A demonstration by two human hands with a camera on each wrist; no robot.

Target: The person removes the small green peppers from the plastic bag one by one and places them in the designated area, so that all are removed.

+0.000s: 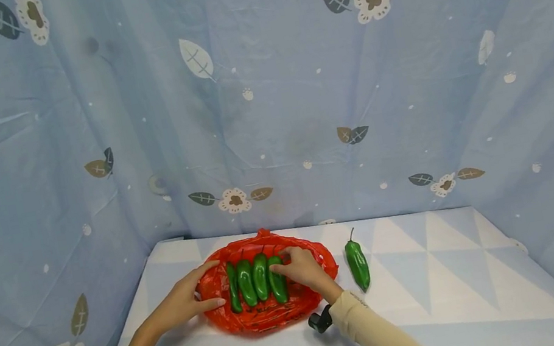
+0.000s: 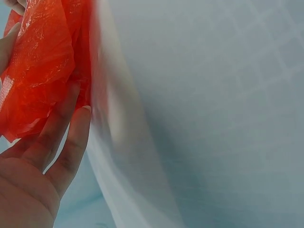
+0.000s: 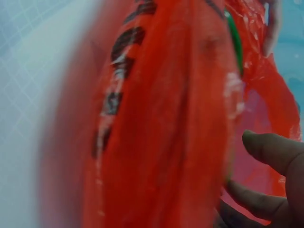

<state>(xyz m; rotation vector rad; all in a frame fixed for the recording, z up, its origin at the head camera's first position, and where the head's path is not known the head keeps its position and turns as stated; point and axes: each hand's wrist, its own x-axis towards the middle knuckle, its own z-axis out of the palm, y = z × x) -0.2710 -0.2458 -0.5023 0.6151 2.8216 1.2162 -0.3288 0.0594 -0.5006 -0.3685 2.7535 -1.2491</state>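
A red plastic bag (image 1: 259,321) lies spread wide on the table, with several green chili peppers (image 1: 260,276) side by side on it. My left hand (image 1: 184,301) is at the bag's left edge, thumb and fingers spread apart. In the left wrist view its nearly straight fingers (image 2: 71,152) touch the bag's outside. My right hand (image 1: 302,267) reaches over the bag's right side, its thumb above the rightmost pepper in the row. The right wrist view shows the thumb and fingers (image 3: 261,202) apart; the bag's wall hides most of the peppers there.
Another green chili pepper (image 1: 358,264) lies on the table right of the bag, stem pointing away. The table cover (image 1: 438,268) has triangles and lettering. A blue floral curtain (image 1: 290,90) hangs behind and along both sides.
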